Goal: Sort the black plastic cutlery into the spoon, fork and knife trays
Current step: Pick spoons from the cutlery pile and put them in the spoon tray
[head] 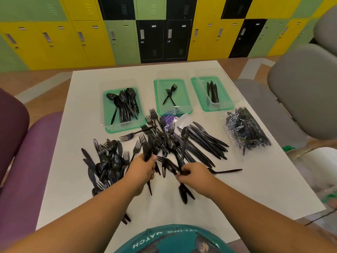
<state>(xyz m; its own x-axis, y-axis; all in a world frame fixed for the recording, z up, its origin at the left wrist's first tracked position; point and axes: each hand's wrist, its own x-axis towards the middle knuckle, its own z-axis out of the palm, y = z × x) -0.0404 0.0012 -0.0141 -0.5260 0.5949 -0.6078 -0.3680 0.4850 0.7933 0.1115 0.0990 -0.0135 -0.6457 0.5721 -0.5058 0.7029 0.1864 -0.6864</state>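
Coloured lockers point(54, 42) behind; grey chairs point(300, 92) right, purple seat point(21, 170) left.

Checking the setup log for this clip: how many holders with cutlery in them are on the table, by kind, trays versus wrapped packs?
Trays: 3 (spoon tray, fork tray, knife tray)
Wrapped pack: 1
Total: 4

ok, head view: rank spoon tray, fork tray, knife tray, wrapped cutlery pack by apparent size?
1. spoon tray, nearer than the other trays.
2. knife tray and wrapped cutlery pack, too close to rank.
3. fork tray, slightly smaller.
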